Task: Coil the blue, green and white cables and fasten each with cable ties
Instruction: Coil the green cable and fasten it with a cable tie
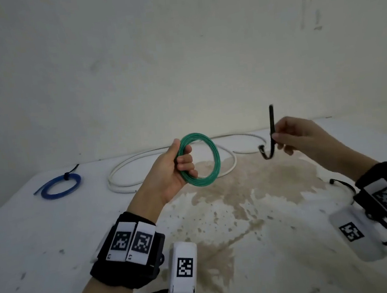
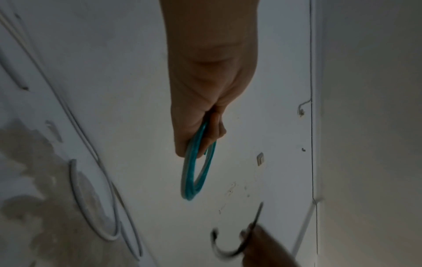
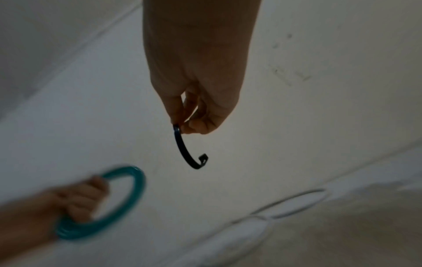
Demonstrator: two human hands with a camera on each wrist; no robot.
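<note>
Green cable (image 1: 201,158), wound into a coil, is held upright above the table (image 1: 29,237) in the curled fingers of the left hand (image 1: 173,170), while the right hand (image 1: 300,137) pinches a curved black cable tie (image 1: 271,137) beside it. Farther back, the white cable (image 1: 142,169) lies in loose loops, and the blue cable (image 1: 59,187) lies coiled and tied at the far left.

We see a glossy, smooth green cable coil (image 1: 200,159) at frame centre, looking like plastic-sheathed wire. The black cable tie (image 1: 270,137) right of centre looks like smooth plastic with a dull sheen. The white table (image 1: 41,236) across the lower frame is matt, stained brown and speckled; the wall (image 1: 177,51) above is matt and scuffed.
</note>
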